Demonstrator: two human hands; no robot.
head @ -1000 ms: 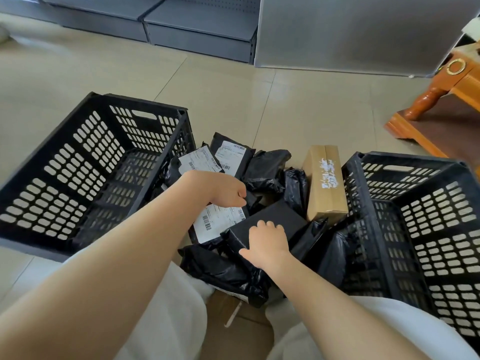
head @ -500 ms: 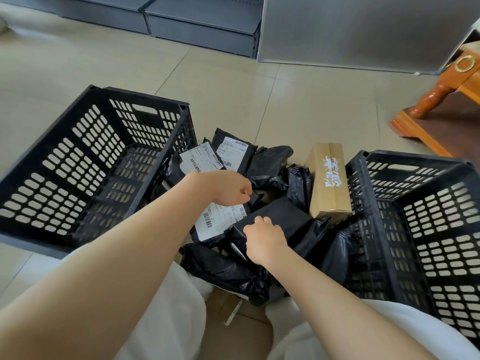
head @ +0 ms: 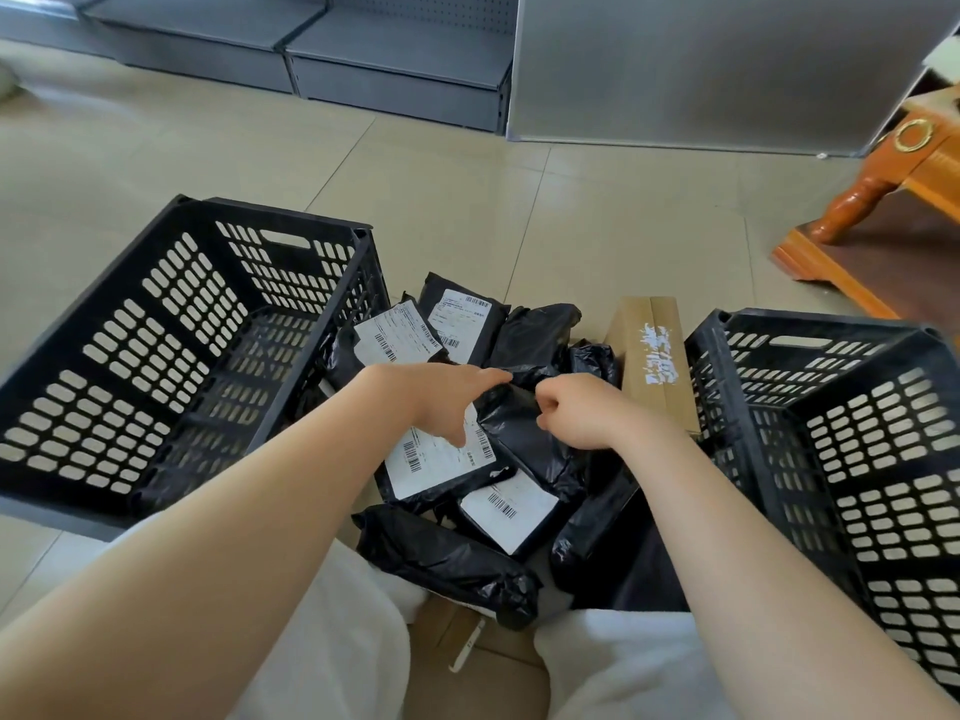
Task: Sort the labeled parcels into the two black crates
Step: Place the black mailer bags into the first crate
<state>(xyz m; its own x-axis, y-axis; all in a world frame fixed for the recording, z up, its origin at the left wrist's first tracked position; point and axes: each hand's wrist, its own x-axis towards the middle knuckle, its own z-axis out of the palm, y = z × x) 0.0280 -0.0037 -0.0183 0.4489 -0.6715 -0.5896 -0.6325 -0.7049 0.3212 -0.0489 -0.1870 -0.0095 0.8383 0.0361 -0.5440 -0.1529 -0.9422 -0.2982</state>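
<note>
A black-wrapped parcel [head: 524, 428] is being pinched by the right hand [head: 576, 413], left hand [head: 447, 392] released; a crate choice is being awaited.

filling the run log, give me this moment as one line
phase: picking | left hand: open, over labeled parcel | right hand: pinching black bag | crates: no parcels seen

Bright, even daylight; soft shadows; wide-angle bending at edges; hands slightly blurred
</note>
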